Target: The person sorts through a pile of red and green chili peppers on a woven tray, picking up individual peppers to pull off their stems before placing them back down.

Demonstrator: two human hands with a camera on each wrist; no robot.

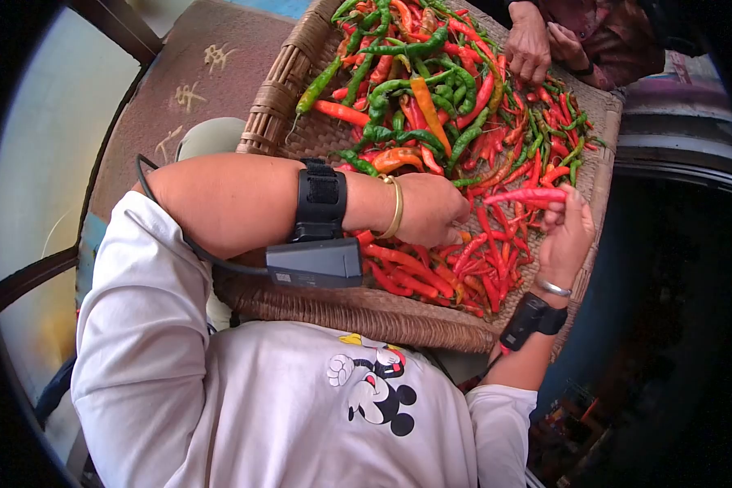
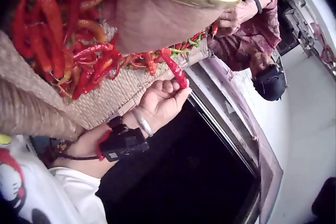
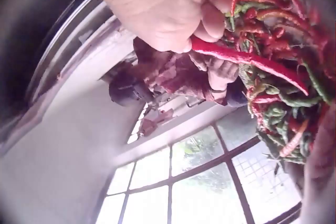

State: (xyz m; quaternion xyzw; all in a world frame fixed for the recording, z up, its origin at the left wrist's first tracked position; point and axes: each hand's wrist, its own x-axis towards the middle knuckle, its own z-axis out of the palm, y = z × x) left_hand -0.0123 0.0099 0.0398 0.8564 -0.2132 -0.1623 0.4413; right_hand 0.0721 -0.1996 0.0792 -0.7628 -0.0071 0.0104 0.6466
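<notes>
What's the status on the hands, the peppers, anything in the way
Right hand pinches one red pepper. Left hand low over peppers in woven basket, grip unclear. No obstruction seen; another person's hand at far side.

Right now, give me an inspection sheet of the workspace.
Surface: woven tray, bare weave showing along its right side.
Job's things: red peppers nearest the wearer; green peppers mostly farther off.
Clutter: small items at the head view's lower right, too dark to name.
Hands: left hand at the red peppers, grip unclear; right hand pinches a red chili.
Cables: black cable joins the left wrist's dark box.
Surroundings: another person's hand at the far side; windows.
</notes>
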